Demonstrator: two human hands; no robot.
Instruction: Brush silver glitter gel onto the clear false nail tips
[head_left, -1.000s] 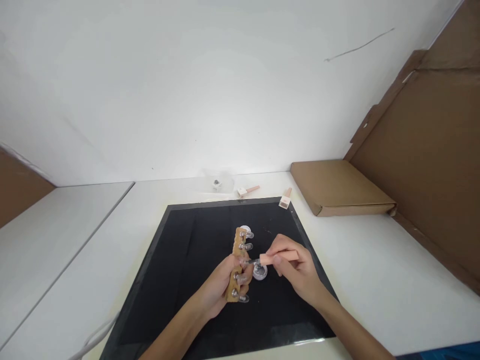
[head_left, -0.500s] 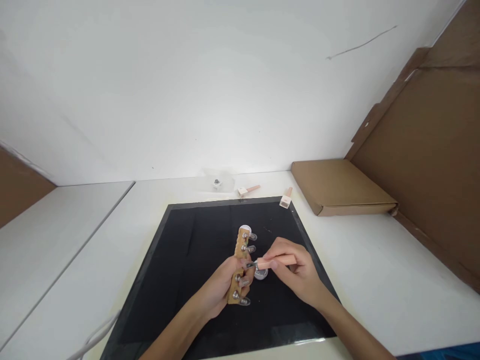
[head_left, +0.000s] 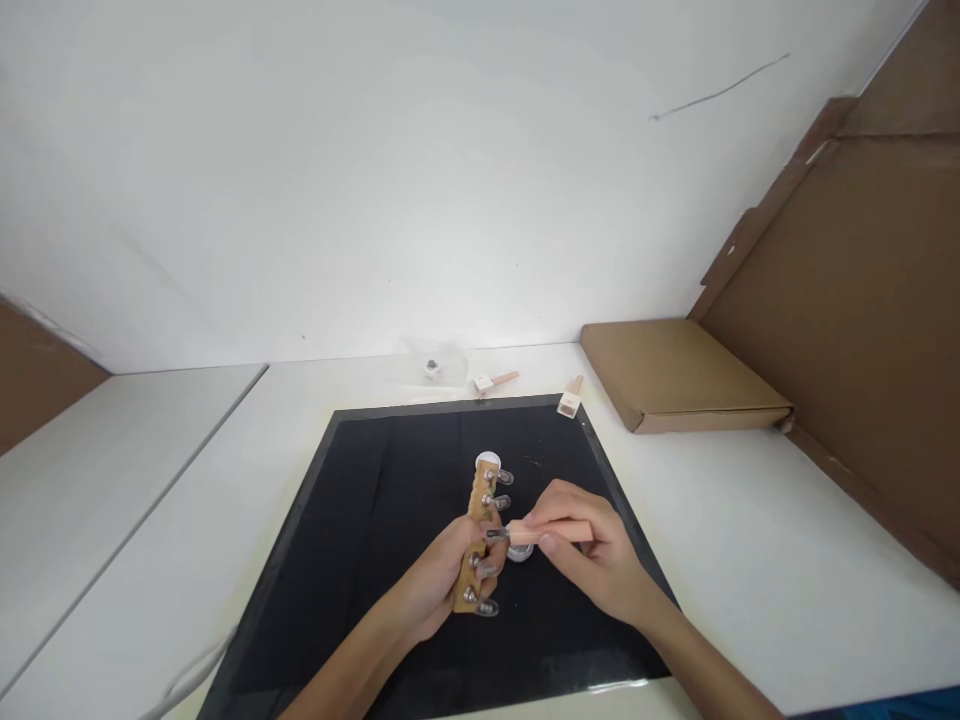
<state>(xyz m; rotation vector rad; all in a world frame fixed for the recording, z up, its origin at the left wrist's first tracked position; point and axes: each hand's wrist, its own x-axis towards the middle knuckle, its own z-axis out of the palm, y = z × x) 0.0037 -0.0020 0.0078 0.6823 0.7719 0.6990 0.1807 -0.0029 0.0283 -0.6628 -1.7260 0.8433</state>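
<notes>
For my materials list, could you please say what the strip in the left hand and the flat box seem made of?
Strip: perhaps matte wood, by its tan colour; plastic is possible. Flat box: likely matte cardboard, plain brown with folded edges.

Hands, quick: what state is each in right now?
Left hand: closed, holding the tan strip.
Right hand: closed, holding the pink-handled brush.
</notes>
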